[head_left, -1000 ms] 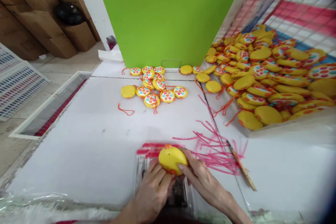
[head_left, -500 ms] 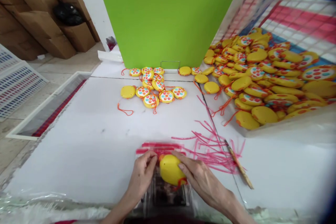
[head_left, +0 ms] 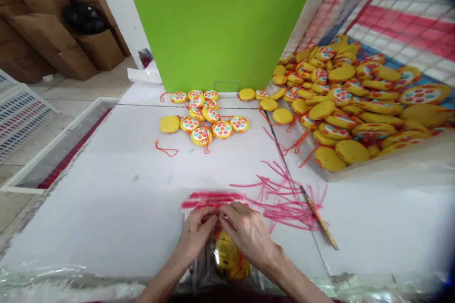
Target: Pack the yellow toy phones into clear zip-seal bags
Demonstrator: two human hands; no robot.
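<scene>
A yellow duck-shaped toy [head_left: 230,258] lies inside a clear plastic bag [head_left: 217,280] close to the front edge of the table. Dark print shows on the film over the toy. My left hand [head_left: 199,231] is closed, thumb and fingertips pinching the bag's upper end from the left. From the right, my right hand [head_left: 245,227] pinches the same end, its fingertips almost meeting the left ones. Just beyond both hands, a red band [head_left: 216,196] runs across a stack of bags. The exact grip on the film is partly hidden by the fingers.
Loose pink strips [head_left: 284,208] and a thin tool with a wooden handle [head_left: 322,225] lie on the right. Several yellow toys [head_left: 201,135] sit mid-table. A bin [head_left: 355,170] heaped with more stands at right, before a green panel [head_left: 220,23].
The yellow toy was held bare in my right hand; now it is inside the clear bag, nearer to me. Both hands have come together at the bag's upper end.
</scene>
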